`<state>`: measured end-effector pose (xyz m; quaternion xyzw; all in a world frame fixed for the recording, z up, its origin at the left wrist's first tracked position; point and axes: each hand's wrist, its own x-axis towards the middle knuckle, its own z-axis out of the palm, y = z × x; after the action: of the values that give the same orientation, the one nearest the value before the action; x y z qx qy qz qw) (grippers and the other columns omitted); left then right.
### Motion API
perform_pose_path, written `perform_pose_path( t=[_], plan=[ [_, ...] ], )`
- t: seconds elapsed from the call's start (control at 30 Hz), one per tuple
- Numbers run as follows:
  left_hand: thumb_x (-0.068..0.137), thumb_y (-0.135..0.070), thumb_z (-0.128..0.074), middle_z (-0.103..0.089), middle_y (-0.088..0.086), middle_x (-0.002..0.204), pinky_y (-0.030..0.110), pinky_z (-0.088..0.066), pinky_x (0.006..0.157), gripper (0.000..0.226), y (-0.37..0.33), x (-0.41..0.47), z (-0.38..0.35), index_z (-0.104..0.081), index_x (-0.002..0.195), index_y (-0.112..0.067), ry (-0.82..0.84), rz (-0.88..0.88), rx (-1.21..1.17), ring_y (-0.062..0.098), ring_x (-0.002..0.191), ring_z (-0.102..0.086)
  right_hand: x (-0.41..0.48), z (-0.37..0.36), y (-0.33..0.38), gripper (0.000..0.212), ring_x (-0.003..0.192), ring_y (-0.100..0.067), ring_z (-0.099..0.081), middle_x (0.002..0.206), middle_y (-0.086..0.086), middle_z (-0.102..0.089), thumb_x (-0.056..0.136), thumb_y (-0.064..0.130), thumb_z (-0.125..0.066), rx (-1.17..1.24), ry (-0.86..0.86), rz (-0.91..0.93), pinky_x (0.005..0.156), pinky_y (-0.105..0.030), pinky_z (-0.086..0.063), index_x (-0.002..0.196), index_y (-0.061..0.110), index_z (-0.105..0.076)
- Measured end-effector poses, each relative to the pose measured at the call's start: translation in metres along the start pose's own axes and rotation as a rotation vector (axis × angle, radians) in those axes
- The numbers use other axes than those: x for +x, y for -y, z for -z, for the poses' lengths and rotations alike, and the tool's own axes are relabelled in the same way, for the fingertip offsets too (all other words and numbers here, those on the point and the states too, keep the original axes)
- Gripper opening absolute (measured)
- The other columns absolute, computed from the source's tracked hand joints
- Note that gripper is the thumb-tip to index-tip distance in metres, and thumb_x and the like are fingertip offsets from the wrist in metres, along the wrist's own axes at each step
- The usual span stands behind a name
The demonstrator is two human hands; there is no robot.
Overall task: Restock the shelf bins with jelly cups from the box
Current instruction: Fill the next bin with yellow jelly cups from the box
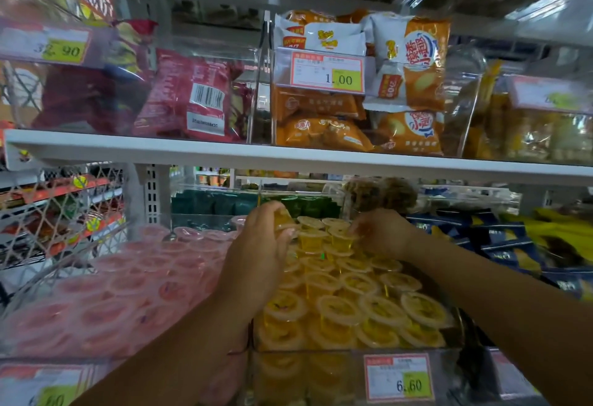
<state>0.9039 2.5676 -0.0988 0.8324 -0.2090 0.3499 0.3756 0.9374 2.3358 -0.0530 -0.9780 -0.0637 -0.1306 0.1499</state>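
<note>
Head view, and we're right up at the shelf. The landmark here is the clear bin (305,373), heaped with yellow jelly cups (359,293), foil lids up, and both arms are reaching into it.

The left hand (260,245) is over the bin's back-left corner, fingers and thumb curled round one yellow jelly cup (283,220), lifted just above the heap. The right hand (382,232) is at the back of the bin too, knuckles up, fingertips down among the rear cups. They touch them, but I can't tell whether it has hold of one.

On the bin's front wall sits a price tag (399,376) reading 6.60. Just left of the bin, touching side to side, is a bin of pink jelly cups (128,293), also piled high. Behind the bin are green packets (224,203); to its right, dark blue packets (500,238).

Above the bin runs a white shelf board (288,155). On it, straight over the bin, are orange snack bags (321,131) with a 1.00 tag (327,73), and red snack bags (192,97) up and to the left.
</note>
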Motion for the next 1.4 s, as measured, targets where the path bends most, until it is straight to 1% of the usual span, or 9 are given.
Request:
perform_pose_path(
  t=[0.17,0.33,0.5,0.6,0.73,0.87,1.07,1.27,1.4],
  plan=[
    [0.100,-0.037,-0.042,-0.053,-0.006,0.128,0.023,-0.043,0.079,0.045,0.003,0.000,-0.001,-0.035,0.142,-0.024,0.020,0.013,0.003,0.010,0.106,-0.055,-0.002,-0.001,0.007,0.021,0.102,-0.017,-0.060,0.118,-0.003,-0.061,0.090,0.017,-0.065,-0.008,-0.013,0.002,0.088,-0.030,-0.052,0.110,0.023,-0.065],
    [0.100,-0.035,-0.041,-0.056,-0.010,0.091,0.014,-0.032,0.053,0.041,0.004,-0.001,-0.001,-0.032,0.138,-0.024,0.051,0.035,-0.035,0.002,0.071,-0.053,-0.024,0.008,0.034,0.035,0.100,-0.006,-0.058,0.111,0.007,-0.062,0.086,0.011,-0.068,0.321,-0.006,0.168,0.084,-0.017,-0.050,0.113,0.032,-0.062],
    [0.099,-0.033,-0.046,-0.057,-0.013,0.114,0.008,-0.036,0.068,0.043,0.002,-0.002,0.004,-0.040,0.141,-0.026,0.120,-0.038,-0.024,0.003,0.097,-0.055,-0.043,0.001,0.071,0.027,0.094,-0.009,-0.064,0.102,0.001,-0.069,0.083,0.010,-0.073,0.547,-0.011,0.325,0.085,-0.019,-0.053,0.108,0.020,-0.069],
    [0.099,-0.034,-0.047,-0.055,-0.011,0.132,0.008,-0.038,0.080,0.046,0.003,-0.003,0.004,-0.039,0.145,-0.028,0.126,-0.059,-0.055,0.002,0.112,-0.051,-0.043,0.001,0.069,0.009,0.075,-0.003,-0.064,0.083,0.004,-0.070,0.088,0.014,-0.068,0.542,-0.132,0.230,0.067,-0.012,-0.052,0.092,0.020,-0.073],
    [0.099,-0.030,-0.049,-0.058,-0.013,0.122,0.004,-0.039,0.069,0.049,0.005,-0.003,0.001,-0.035,0.146,-0.031,0.141,-0.024,-0.110,-0.009,0.095,-0.052,-0.023,0.021,0.030,0.012,0.075,-0.017,-0.065,0.083,-0.006,-0.071,0.092,0.013,-0.061,0.494,-0.235,-0.118,0.062,-0.025,-0.055,0.086,0.013,-0.073],
    [0.100,-0.024,-0.044,-0.052,-0.007,0.119,0.010,-0.035,0.068,0.045,0.008,-0.001,-0.002,-0.036,0.144,-0.028,0.144,-0.057,-0.067,0.000,0.090,-0.048,-0.003,0.031,-0.022,0.012,0.068,-0.020,-0.060,0.082,-0.011,-0.064,0.086,0.007,-0.061,0.362,-0.199,-0.428,0.063,-0.029,-0.053,0.074,0.009,-0.061],
    [0.100,-0.021,-0.038,-0.043,-0.004,0.133,0.021,-0.036,0.082,0.045,0.007,-0.001,-0.004,-0.036,0.145,-0.026,0.146,-0.075,-0.030,0.010,0.107,-0.045,0.010,0.015,-0.028,0.014,0.058,-0.015,-0.051,0.069,-0.004,-0.054,0.081,0.021,-0.060,-0.084,-0.053,-0.524,0.042,-0.023,-0.034,0.080,0.008,-0.063],
    [0.104,-0.019,-0.032,-0.042,-0.007,0.137,0.002,-0.033,0.072,0.040,0.008,-0.001,-0.002,-0.040,0.141,-0.030,0.104,-0.076,-0.024,0.002,0.103,-0.047,0.005,0.012,-0.032,0.023,0.083,-0.020,-0.063,0.095,-0.007,-0.066,0.095,0.020,-0.050,-0.039,-0.072,-0.442,0.061,-0.025,-0.049,0.102,0.009,-0.069],
    [0.103,-0.019,-0.031,-0.053,0.001,0.123,0.005,-0.035,0.064,0.037,0.009,-0.001,-0.003,-0.046,0.137,-0.025,0.098,-0.053,-0.035,0.003,0.084,-0.047,-0.005,0.005,-0.039,0.033,0.103,-0.022,-0.061,0.126,-0.002,-0.058,0.094,0.023,-0.052,-0.113,-0.032,-0.201,0.083,-0.033,-0.055,0.121,0.039,-0.062]
  ],
)
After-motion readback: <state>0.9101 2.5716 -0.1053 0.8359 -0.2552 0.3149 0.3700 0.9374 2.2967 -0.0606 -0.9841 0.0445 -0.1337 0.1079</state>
